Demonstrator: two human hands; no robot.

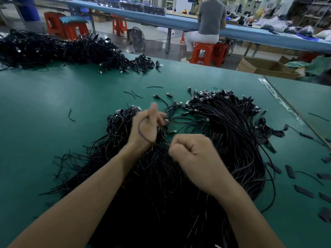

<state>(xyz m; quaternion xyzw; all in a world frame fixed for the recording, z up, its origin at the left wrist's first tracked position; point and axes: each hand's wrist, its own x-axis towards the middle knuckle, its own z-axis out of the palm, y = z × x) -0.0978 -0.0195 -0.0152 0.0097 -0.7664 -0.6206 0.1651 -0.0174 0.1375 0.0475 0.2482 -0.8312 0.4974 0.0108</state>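
Note:
A big heap of black USB cables point(223, 126) lies on the green table point(53, 122) in front of me, plugs pointing away. My left hand point(146, 126) is blurred over the heap's left part, fingers curled around a few cables, with a thin band around the wrist. My right hand point(191, 151) is a closed fist nearer to me, above the heap's middle; cable strands run under it, but whether it holds any is hidden.
A second large pile of black cables point(62, 49) sits at the table's far left. Short black ties point(290, 171) lie scattered at the right. Beyond the table edge are orange stools point(206, 52), cardboard boxes point(265, 67), a fan and a seated person point(209, 24).

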